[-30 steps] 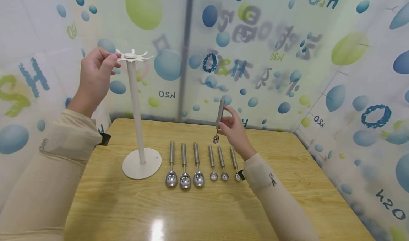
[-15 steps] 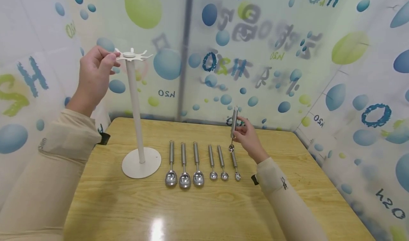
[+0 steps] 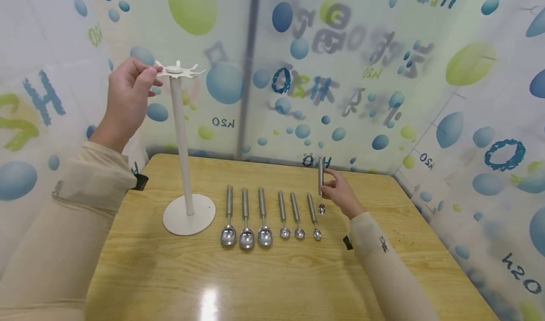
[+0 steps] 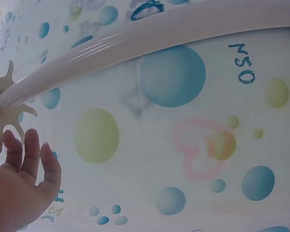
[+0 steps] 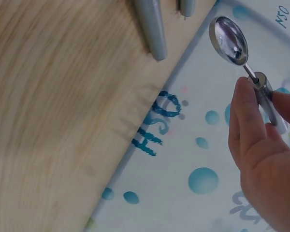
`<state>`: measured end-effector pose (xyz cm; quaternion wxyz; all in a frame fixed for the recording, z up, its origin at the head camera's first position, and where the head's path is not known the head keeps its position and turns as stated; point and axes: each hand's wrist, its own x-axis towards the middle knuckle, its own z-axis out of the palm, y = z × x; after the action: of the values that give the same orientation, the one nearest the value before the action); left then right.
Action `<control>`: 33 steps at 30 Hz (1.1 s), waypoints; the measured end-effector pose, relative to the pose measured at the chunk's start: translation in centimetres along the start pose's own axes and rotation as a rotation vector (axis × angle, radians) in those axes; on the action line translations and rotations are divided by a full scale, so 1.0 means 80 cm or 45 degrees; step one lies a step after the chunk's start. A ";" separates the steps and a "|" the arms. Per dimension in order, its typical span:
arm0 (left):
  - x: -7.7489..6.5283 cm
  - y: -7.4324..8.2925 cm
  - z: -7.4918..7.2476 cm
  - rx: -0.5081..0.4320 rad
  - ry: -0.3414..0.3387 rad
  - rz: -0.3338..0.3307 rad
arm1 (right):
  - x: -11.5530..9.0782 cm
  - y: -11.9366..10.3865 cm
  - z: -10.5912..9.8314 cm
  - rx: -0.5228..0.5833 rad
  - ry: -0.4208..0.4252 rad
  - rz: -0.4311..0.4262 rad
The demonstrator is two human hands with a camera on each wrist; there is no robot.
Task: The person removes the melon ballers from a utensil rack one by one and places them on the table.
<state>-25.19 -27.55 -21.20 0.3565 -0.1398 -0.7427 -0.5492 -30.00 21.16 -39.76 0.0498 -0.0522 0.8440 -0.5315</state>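
In the head view my left hand [image 3: 129, 96] pinches an arm of the white hook rack [image 3: 180, 136] at its top; in the left wrist view the fingertips are right at the star-shaped hook plate [image 4: 4, 113]. My right hand [image 3: 340, 193] holds a small steel melon baller [image 3: 321, 176] by its handle, upright, with the scoop end down. That oval scoop [image 5: 228, 41] shows in the right wrist view, with thumb and fingers around the handle. Just left of it in the head view lies a similar small baller [image 3: 312, 209], the last of the row.
On the wooden table [image 3: 255, 283], two more small ballers [image 3: 283, 212] [image 3: 295, 212] and three larger scoops [image 3: 229, 212] lie side by side, handles away from me. The rack's round base [image 3: 174, 219] stands left of them. A patterned wall sheet [image 3: 362, 136] rises behind the table's back edge.
My right hand has carried the melon baller rightward and down, from above the row of small ones to beyond its right end. My left hand stays on the rack.
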 end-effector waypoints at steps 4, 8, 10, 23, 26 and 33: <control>0.001 0.000 0.001 -0.005 -0.003 0.002 | 0.003 0.012 -0.006 -0.010 -0.038 0.071; 0.002 -0.001 0.001 -0.003 -0.006 0.000 | 0.002 0.022 -0.011 -0.087 -0.093 0.157; 0.002 -0.001 0.001 -0.002 -0.007 -0.002 | 0.001 0.025 -0.012 -0.138 -0.131 0.210; 0.002 0.000 -0.001 0.024 -0.028 -0.039 | 0.001 0.042 -0.010 -0.299 -0.214 0.479; 0.002 0.002 -0.003 0.018 -0.030 -0.048 | 0.003 0.045 -0.009 -0.338 -0.215 0.495; 0.002 0.001 -0.002 -0.005 -0.044 -0.052 | 0.002 0.053 -0.003 -0.367 -0.218 0.492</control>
<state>-25.21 -27.67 -21.03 0.3322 -0.1347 -0.7504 -0.5554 -30.33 23.15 -43.46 0.2137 0.0588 0.8980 -0.3800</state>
